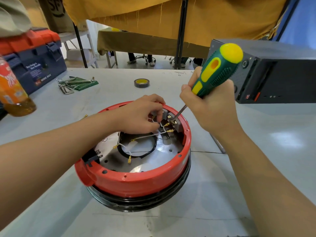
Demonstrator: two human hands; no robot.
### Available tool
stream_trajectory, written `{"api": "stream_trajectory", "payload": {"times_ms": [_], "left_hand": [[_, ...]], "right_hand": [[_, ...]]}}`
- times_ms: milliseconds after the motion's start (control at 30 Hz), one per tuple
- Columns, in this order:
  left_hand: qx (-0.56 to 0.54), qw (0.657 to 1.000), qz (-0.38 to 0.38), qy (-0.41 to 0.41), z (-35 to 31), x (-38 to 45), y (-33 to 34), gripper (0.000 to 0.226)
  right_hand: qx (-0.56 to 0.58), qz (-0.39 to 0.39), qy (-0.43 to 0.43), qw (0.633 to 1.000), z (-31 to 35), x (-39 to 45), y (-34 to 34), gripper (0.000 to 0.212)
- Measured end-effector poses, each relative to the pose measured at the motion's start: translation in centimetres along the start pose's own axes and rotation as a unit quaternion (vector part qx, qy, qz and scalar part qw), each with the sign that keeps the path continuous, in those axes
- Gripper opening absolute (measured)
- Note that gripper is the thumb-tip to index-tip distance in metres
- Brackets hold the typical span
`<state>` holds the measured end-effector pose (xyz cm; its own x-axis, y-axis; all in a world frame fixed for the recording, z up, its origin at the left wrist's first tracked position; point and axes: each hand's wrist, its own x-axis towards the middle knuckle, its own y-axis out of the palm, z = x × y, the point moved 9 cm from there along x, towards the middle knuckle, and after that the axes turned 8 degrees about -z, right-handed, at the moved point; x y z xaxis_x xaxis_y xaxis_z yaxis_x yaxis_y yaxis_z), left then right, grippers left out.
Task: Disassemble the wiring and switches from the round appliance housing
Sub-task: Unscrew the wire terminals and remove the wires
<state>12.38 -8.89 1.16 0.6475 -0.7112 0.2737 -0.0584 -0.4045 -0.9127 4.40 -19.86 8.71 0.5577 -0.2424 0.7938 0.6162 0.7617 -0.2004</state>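
A round red housing [136, 182] with a black base lies open-side up on the grey table. Inside it run white wires [147, 136] with brass spade terminals, and a black plug socket [92, 157] sits at its left rim. Grey switch blocks [177, 124] are fixed at the far rim. My left hand [142, 115] reaches into the housing and pinches a white wire beside the switches. My right hand [210, 106] grips a green and yellow screwdriver [217, 71], whose tip touches the terminals at the switch block.
A black box-shaped device [277, 72] stands at the right. A roll of tape [141, 82] and hex keys [75, 83] on a green pouch lie at the back. A blue and red toolbox [34, 60] and an orange drink bottle [12, 93] stand at the left.
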Motion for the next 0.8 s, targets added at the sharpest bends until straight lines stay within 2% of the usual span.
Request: {"api": "stream_trajectory", "payload": {"times_ms": [267, 500, 634, 800], "left_hand": [[-0.011, 0.999, -0.039, -0.018, -0.29, -0.21, -0.04, 0.013], [-0.019, 0.999, -0.034, -0.013, 0.12, -0.64, 0.07, 0.012], [0.005, 0.999, -0.036, -0.004, 0.22, -0.46, 0.18, 0.011], [0.05, 0.998, -0.045, -0.011, 0.48, -0.08, 0.17, 0.011]], "right_hand": [[0.021, 0.007, 0.007, 1.0, -0.37, -0.25, -0.23, 0.026], [0.06, 0.034, -0.008, 0.998, -0.13, -0.85, -0.21, 0.032], [0.044, 0.062, -0.034, 0.997, 0.28, -0.95, 0.21, 0.025], [0.057, 0.073, -0.035, 0.995, 0.18, -0.74, 0.53, 0.027]]}}
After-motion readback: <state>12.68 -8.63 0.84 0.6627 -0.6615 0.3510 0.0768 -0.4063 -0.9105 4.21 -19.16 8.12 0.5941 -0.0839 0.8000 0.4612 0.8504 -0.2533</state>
